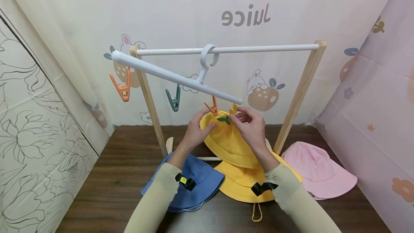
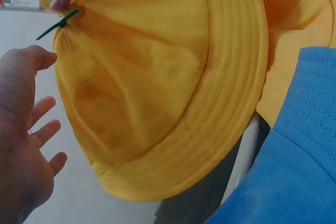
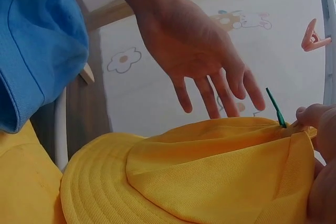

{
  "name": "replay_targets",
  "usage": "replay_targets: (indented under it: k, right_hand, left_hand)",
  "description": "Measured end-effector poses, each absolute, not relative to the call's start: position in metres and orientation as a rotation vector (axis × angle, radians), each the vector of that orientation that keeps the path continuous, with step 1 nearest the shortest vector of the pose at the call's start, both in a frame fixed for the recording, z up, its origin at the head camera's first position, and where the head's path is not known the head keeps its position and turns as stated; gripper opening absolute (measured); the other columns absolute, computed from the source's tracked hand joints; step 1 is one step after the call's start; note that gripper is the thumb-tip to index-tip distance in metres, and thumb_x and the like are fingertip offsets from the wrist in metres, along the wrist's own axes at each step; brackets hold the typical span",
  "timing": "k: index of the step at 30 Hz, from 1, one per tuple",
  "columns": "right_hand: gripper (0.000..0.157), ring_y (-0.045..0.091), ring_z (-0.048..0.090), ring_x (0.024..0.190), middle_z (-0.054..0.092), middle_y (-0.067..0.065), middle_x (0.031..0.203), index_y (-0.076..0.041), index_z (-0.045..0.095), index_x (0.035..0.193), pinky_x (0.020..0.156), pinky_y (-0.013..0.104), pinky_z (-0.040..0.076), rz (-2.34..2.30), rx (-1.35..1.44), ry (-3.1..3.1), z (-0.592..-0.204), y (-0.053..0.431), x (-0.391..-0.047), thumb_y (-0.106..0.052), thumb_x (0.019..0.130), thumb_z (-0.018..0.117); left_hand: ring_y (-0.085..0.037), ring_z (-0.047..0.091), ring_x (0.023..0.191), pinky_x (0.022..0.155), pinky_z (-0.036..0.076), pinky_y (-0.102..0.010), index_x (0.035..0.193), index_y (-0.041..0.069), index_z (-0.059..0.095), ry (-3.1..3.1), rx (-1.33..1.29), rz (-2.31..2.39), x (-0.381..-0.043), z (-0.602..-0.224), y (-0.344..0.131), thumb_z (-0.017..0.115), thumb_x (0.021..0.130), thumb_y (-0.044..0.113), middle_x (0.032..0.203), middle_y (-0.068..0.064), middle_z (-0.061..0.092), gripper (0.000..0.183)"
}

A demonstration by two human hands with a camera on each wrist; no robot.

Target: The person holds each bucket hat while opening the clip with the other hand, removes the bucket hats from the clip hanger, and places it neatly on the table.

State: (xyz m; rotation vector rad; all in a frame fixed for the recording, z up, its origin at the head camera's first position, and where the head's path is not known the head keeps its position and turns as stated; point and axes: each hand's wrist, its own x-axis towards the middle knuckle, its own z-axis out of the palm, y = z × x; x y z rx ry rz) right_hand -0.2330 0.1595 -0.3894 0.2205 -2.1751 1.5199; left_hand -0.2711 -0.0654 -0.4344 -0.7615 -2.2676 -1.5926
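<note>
A yellow bucket hat (image 1: 226, 141) with a green leaf sprig (image 1: 224, 119) at its crown hangs brim down below the low end of a tilted white clip hanger (image 1: 155, 72). My right hand (image 1: 250, 124) pinches the crown by the sprig, right at the yellow clip (image 1: 233, 109); its fingertips are partly hidden. On the other side of the crown is my left hand (image 1: 196, 129), its fingers extended and spread. In the right wrist view, this left hand (image 3: 197, 45) shows nothing in its grasp. An orange clip (image 1: 212, 107) dangles just above the hat.
The hanger hooks over the white rail (image 1: 265, 49) of a wooden-legged rack (image 1: 300, 92). Another orange clip (image 1: 123, 88) and a green clip (image 1: 174, 99) hang at left. Blue hats (image 1: 202, 182), a second yellow hat (image 1: 240, 184) and a pink hat (image 1: 318, 168) lie on the dark table (image 1: 113, 175).
</note>
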Motion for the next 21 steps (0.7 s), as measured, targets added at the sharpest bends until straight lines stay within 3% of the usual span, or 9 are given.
replay_targets:
  k: [11, 21]
  right_hand:
    - [0.035, -0.007, 0.068, 0.078, 0.081, 0.028, 0.105, 0.000, 0.080, 0.129, 0.074, 0.010, 0.057, 1.526, 0.231, -2.183, -0.392, 0.160, -0.235, -0.016, 0.099, 0.089]
    - [0.036, -0.007, 0.068, 0.079, 0.080, 0.029, 0.104, 0.002, 0.080, 0.128, 0.078, 0.009, 0.058, 1.553, 0.248, -2.153, -0.392, 0.159, -0.234, -0.012, 0.097, 0.090]
  left_hand:
    - [-0.043, 0.047, 0.165, 0.138, 0.033, -0.068, 0.160, 0.006, 0.058, -2.333, -0.762, -1.636, -0.283, -0.435, -0.059, 0.076, 0.106, 0.015, 0.166, -0.020, 0.060, 0.058]
    - [-0.041, 0.048, 0.163, 0.139, 0.033, -0.064, 0.164, 0.005, 0.054, -2.322, -0.903, -1.618, -0.290, -0.433, -0.051, 0.078, 0.104, 0.009, 0.170, -0.020, 0.056, 0.065]
